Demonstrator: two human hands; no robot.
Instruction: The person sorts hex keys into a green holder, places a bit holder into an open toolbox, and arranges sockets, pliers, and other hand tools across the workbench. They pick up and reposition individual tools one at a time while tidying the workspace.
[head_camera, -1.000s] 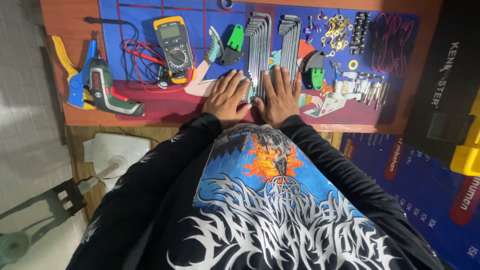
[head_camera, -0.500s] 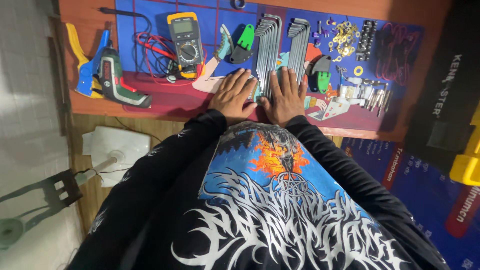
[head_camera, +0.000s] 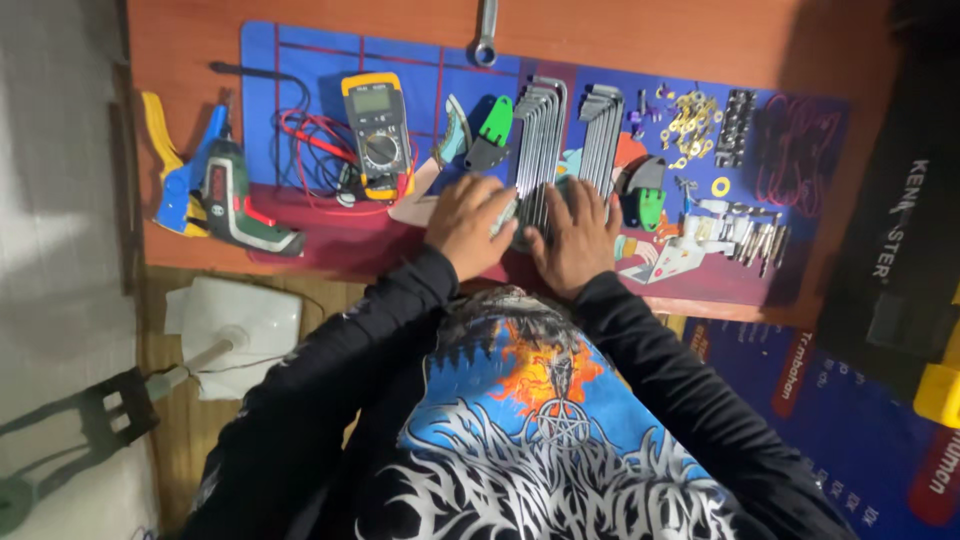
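Hex keys (head_camera: 540, 150), long axis up-frame, lie between both hands; left hand (head_camera: 468, 225) and right hand (head_camera: 580, 235) rest flat, fingers open, equally near.

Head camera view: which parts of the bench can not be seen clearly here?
- Lower ends of the long silver hex keys: covered by the left hand and right hand.
- Silver wrench: cut off by the top edge.
- Small brass parts: too small and blurred to identify.
- Blue work mat: its near middle hidden under both hands.

home workshop: multimeter (head_camera: 374, 133), hex keys (head_camera: 540, 140)
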